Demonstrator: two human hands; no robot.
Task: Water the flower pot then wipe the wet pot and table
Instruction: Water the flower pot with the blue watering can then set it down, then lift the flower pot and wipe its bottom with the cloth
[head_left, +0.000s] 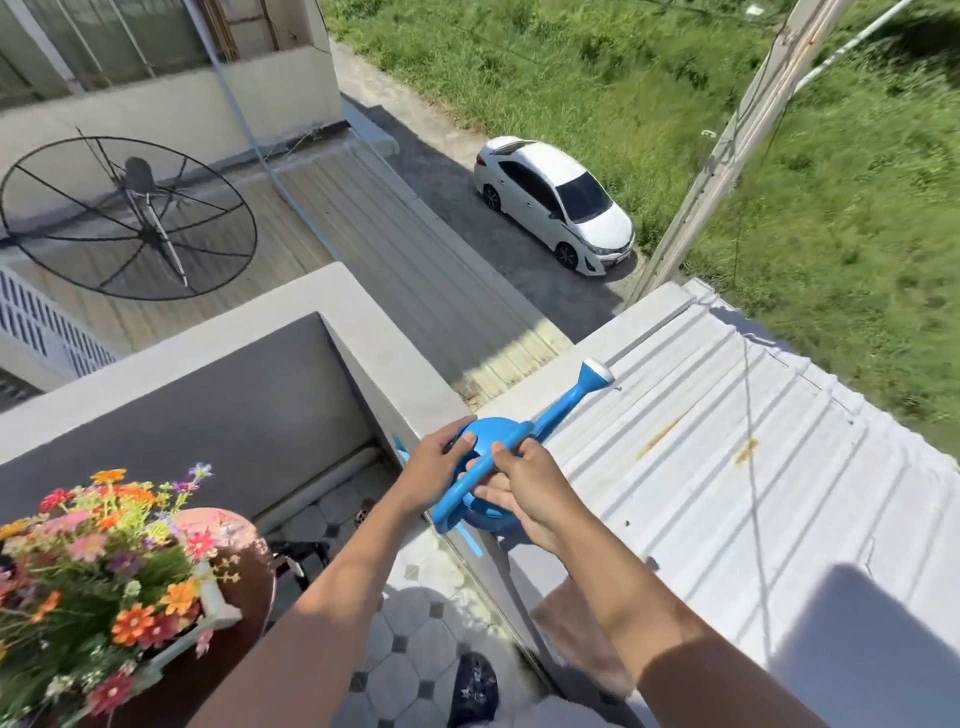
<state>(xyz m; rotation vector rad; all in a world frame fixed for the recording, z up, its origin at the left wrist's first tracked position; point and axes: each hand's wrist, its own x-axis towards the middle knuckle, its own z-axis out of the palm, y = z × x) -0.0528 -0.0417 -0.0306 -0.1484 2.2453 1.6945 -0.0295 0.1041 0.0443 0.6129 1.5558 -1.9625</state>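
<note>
A blue watering can (563, 404) with a white-tipped spout sits at the balcony wall's top edge, its spout pointing out over the metal roof. My left hand (435, 464) grips the can's round body from the left. My right hand (524, 480) is closed around its long handle. At the lower left, a white flower pot (221, 608) full of orange, red and pink flowers (104, 551) stands on a round brown table (249, 566). Both hands are well to the right of the pot.
A grey balcony parapet (363, 332) runs along the front and right. Beyond it lie a white corrugated roof (727, 493), a mesh satellite dish (130, 218), a white car (556, 202) below and a utility pole (737, 150). Tiled floor (410, 649) lies underfoot.
</note>
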